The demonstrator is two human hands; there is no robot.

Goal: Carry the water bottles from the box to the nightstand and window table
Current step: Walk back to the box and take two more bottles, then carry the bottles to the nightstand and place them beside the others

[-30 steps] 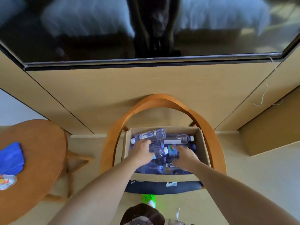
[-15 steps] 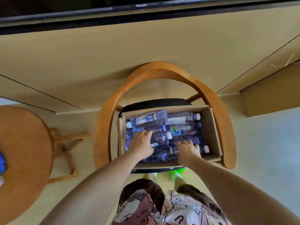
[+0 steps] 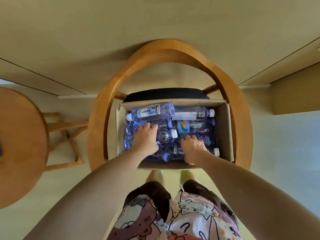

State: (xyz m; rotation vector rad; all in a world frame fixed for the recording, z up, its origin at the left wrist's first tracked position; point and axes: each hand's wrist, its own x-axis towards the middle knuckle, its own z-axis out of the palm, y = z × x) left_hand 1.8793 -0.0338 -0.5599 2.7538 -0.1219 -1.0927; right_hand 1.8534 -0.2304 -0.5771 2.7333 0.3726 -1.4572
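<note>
the left hand (image 3: 145, 138) fingers (image 3: 150, 125) are curled onto water bottles (image 3: 150, 113) in the box (image 3: 225, 132); the right hand (image 3: 192, 146) is curled likewise at 3 o'clock. nothing is lifted yet; all carrying seems left.

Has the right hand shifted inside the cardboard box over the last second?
Barely. The right hand remains among the bottles near the cardboard box's near right corner; the camera tilted down, not the hand.

Left hand (image 3: 145, 139), right hand (image 3: 192, 146) on bottles (image 3: 165, 135) in box (image 3: 225, 132).
</note>
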